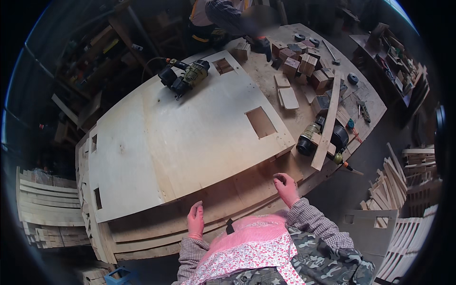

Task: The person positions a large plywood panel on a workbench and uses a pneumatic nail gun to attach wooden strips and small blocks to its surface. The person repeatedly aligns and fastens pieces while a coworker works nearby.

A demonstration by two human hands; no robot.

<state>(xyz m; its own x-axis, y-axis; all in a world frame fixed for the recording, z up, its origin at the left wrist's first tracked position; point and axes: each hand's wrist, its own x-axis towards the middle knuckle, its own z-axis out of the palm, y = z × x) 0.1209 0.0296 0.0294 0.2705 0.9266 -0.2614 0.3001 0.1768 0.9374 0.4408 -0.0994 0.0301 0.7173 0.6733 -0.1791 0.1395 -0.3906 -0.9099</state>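
A large, pale plywood panel [126,166] with rectangular cutouts lies over the wooden counter [373,102], a black-and-olive nail gun [194,75] on top. My left hand [195,221] is near its front edge, fingers loosely bent and slightly spread. My right hand [286,191] is near its front-right corner, thumb and fingers curved apart. Beyond, brown wooden blocks [308,64] cluster; rightward, a long, pale wooden strip [328,121] crosses another nail gun [306,145].

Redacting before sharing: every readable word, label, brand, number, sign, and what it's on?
No readable text.
Plywood panel: no writing visible.
Coil nailer on the panel: any markings too small to read.
Coil nailer under wooden strip: same.
White label-like patch, upper left: too small to read.
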